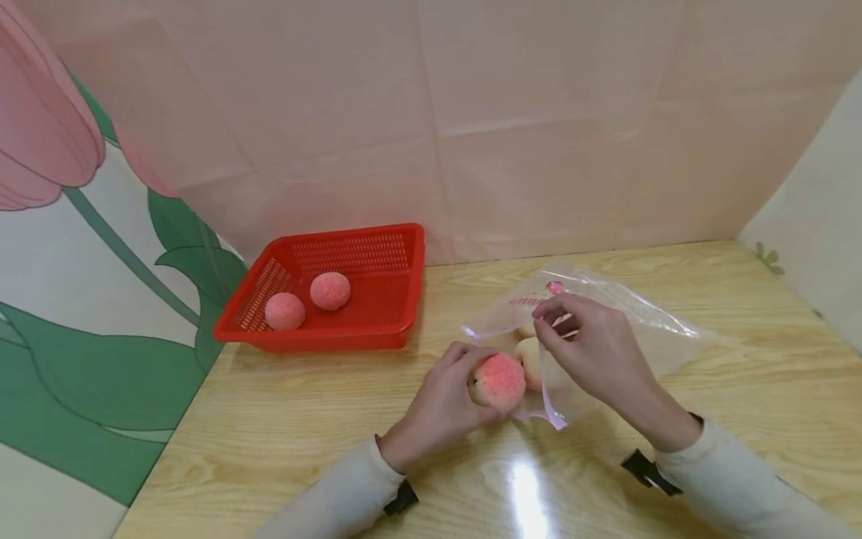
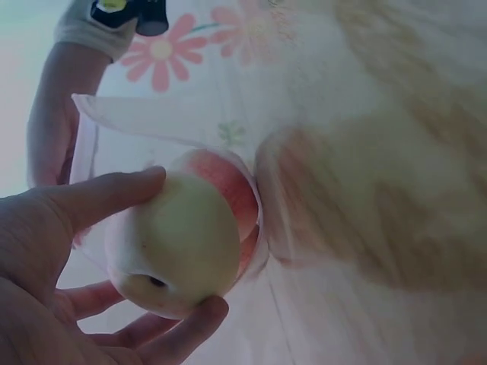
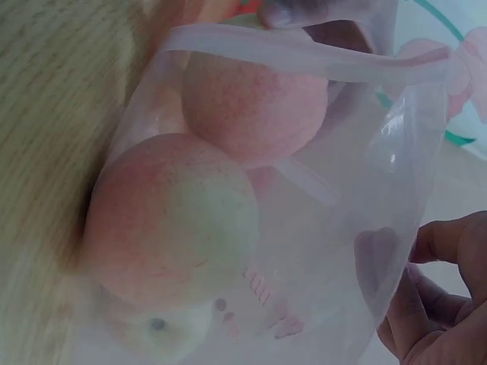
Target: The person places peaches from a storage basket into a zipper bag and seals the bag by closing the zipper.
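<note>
My left hand [image 1: 447, 397] grips a pink and cream peach [image 1: 500, 382] at the mouth of a clear plastic bag [image 1: 626, 329] with a lilac edge. In the left wrist view, thumb and fingers curl round the pale side of this peach [image 2: 183, 239]. My right hand [image 1: 592, 340] pinches the bag's upper edge and holds the mouth apart; the right wrist view shows its fingers [image 3: 445, 289] on the film. Inside the bag, more peaches lie on the table, one of them a pink and yellow peach [image 3: 171, 220] seen through the plastic.
A red plastic basket [image 1: 350, 338] stands at the back left of the wooden table [image 1: 303, 419]. Two pink peaches lie in it, a nearer peach [image 1: 285, 311] and another peach [image 1: 330, 290]. Behind the table rises a wall [image 1: 539, 150] covered in pinkish sheeting.
</note>
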A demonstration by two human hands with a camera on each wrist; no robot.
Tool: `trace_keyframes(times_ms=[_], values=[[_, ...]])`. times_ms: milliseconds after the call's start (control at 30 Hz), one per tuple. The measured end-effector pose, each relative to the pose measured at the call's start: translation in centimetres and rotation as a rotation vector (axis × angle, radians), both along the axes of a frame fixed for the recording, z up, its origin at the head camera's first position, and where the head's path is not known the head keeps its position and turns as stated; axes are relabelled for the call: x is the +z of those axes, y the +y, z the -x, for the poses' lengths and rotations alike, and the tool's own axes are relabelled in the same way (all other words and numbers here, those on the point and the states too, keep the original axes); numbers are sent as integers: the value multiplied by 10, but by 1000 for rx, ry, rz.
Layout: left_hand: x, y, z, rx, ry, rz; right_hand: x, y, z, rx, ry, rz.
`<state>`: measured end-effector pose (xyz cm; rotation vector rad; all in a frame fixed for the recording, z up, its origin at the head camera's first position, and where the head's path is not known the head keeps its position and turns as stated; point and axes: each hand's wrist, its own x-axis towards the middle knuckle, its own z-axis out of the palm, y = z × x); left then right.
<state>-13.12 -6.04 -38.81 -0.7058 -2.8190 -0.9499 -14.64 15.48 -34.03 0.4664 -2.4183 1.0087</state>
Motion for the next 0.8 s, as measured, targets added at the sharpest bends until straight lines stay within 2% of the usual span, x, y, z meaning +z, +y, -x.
trace_keyframes(times_ms=[133, 300, 467, 567, 800], values=[[-1, -2, 5, 23, 49, 2, 4, -6, 2, 2, -25, 30], [-1, -4, 10, 47, 73, -15, 11, -12, 5, 19, -45, 40], [1, -2, 10, 20, 103, -24, 15, -10, 7, -20, -88, 24], [2, 3, 10, 8, 128, 9, 15, -8, 7, -22, -117, 21], [3, 13, 10, -30, 246, 59, 14, -8, 7, -15, -119, 27]])
